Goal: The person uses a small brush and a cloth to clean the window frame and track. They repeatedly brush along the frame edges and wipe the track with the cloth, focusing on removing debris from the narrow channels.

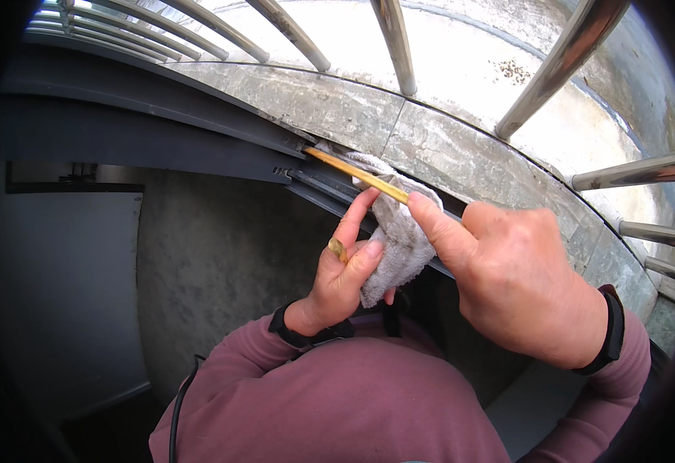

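My right hand (pixel 511 272) grips a thin yellowish stick (pixel 354 172), its index finger laid along the near end. The stick's far tip reaches the corner where the dark window sash (pixel 198 130) meets the sliding track (pixel 326 188). Beneath the stick lies a greyish-white terry cloth (pixel 401 237) with dirty smudges, spread over the track and hanging toward me. My left hand (pixel 343 266) holds the cloth's left side between thumb and fingers, and its index fingertip touches the stick. A ring sits on one of its fingers. Part of the cloth's far end is hidden under the stick.
Beyond the track runs a grey stone-tiled sill (pixel 459 144). Metal railing bars (pixel 395 49) rise from its outer side. Below the window is a grey wall surface (pixel 216 243), with a pale panel (pixel 77 278) at the left. A black cable (pixel 178 405) hangs by my left arm.
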Available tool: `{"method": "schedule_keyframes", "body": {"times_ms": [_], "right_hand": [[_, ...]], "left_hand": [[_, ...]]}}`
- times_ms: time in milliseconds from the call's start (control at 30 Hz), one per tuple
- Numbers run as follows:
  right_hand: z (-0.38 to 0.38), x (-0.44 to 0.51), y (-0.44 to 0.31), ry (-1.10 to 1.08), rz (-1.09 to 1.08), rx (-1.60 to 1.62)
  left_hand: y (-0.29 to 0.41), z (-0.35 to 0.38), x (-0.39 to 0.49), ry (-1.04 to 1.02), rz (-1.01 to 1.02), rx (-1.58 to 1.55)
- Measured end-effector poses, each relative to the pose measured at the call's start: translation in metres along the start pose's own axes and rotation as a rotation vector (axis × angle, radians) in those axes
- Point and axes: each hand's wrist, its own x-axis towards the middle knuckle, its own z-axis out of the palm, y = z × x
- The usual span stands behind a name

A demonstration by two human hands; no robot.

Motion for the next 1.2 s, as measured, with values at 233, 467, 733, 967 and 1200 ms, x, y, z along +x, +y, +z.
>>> {"method": "schedule_keyframes", "body": {"times_ms": [233,467,733,967,1200], "right_hand": [[0.013,0.007,-0.005,0.085,-0.044,-0.126],[0.008,-0.005,-0.005,0.092,-0.039,-0.206],[0.018,0.005,-0.009,0.080,-0.002,-0.168],[0.017,0.005,0.004,0.046,-0.060,-0.043],[0.008,-0.012,0.013,0.053,-0.035,-0.014]], "left_hand": [[0.000,0.001,0.002,0.088,0.007,0.008],[0.002,0.002,0.002,0.015,0.029,-0.064],[0.003,0.004,0.000,0.082,0.059,0.011],[0.001,0.001,0.002,0.068,0.045,-0.036],[0.003,0.002,0.003,0.086,0.014,0.055]]}}
